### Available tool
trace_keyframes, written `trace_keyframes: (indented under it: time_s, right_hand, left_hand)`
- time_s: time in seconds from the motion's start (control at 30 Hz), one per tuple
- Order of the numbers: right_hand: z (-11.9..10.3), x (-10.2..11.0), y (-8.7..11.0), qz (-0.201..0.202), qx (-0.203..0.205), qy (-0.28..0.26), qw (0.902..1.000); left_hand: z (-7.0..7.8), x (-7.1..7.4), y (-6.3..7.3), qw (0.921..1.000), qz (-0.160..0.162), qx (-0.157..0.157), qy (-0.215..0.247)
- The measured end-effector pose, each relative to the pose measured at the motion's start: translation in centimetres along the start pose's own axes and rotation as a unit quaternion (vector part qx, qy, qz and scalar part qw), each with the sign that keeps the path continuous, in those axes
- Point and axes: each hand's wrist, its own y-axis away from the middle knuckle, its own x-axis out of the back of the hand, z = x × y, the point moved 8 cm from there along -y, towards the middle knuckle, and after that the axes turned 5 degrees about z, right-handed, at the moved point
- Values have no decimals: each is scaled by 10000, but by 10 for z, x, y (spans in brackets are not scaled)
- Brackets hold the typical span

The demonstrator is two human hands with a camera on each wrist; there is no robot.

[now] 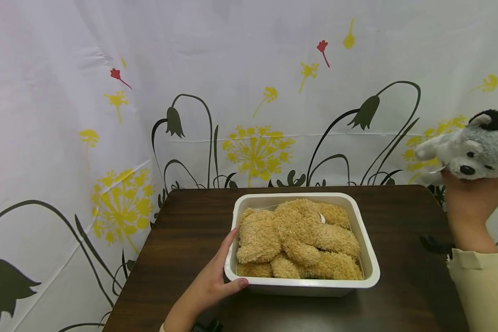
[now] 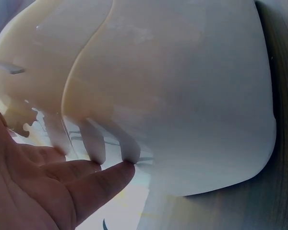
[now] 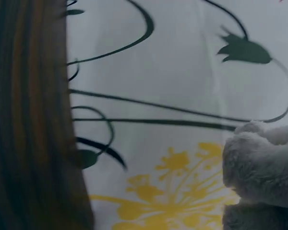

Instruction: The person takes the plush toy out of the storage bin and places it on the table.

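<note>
A white plastic tub [image 1: 368, 249] stands on the dark table with a curly tan plush toy [image 1: 299, 230] lying inside it. My left hand [image 1: 209, 276] is at the tub's near left corner, thumb along the front rim and fingers against the left side. In the left wrist view the fairly straight fingers [image 2: 98, 184] touch the tub's glossy outer wall [image 2: 197, 105]. Raised at the far right, my right hand [image 1: 473, 198] grips a grey and white plush dog [image 1: 487, 150] from below. Part of the dog [image 3: 264, 167] shows in the right wrist view; that hand is out of that view.
The dark wooden table [image 1: 186, 221] extends on both sides of the tub. Behind it hangs a white curtain [image 1: 232, 60] printed with flowers, close to the table's back edge. A small white tag [image 1: 322, 218] shows on the tan plush.
</note>
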Motion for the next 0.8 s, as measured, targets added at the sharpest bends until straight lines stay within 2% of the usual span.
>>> trace_keyframes:
  time_s: [0.17, 0.23, 0.33, 0.4, 0.53, 0.6, 0.8]
  right_hand:
    - [65, -16, 13, -172, -802, 757, 9938]
    - [89, -21, 23, -339, -1399, 977, 9848]
    - [117, -26, 37, -618, -2063, 1240, 9686]
    - [128, -29, 45, -794, -2364, 1320, 9594]
    - [139, -33, 58, -1068, -2506, 1453, 9512]
    - [145, -34, 63, -1271, -2638, 1578, 9430]
    - [163, -44, 78, -2404, -2988, 2177, 8975]
  left_hand:
    - [-1, 0, 0, 10000, 37, -5, 37]
    - [-2, 1, 0, 10000, 51, -10, 45]
    - [-1, 0, 0, 9999, 48, -60, 79]
    - [-1, -1, 0, 9999, 43, -91, 89]
    - [0, -1, 1, 9999, 45, -113, 36]
    - [0, -2, 1, 9999, 35, -103, 28]
    - [-2, -2, 1, 10000, 9, -31, 89]
